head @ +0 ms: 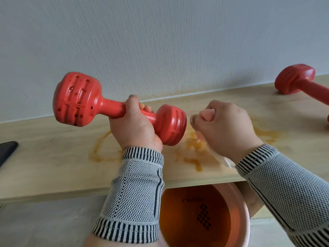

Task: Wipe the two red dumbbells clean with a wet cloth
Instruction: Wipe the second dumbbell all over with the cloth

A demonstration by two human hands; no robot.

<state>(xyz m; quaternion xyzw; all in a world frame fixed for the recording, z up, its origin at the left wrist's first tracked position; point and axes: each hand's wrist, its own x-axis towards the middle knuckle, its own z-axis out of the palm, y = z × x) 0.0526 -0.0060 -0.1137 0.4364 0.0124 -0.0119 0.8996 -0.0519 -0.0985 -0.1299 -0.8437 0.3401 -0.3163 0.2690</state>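
The left hand (135, 125) grips the heavy, stiff red plastic-coated dumbbell (114, 106) at its narrow handle, the safest hold; the right hand (224, 125) clenches a pale wet cloth (197, 120).

One red dumbbell (99, 106) is lifted clear above the pale wooden shelf (53, 139), held by its handle and tilted, its larger-looking ribbed head (pitted with small holes) up to the left and the other head low to the right. The second red dumbbell (299, 84) lies on the shelf far to the right, partly cut off by the frame edge. A pale, blurred cloth (204, 138) hangs bunched just right of the raised dumbbell's lower head.
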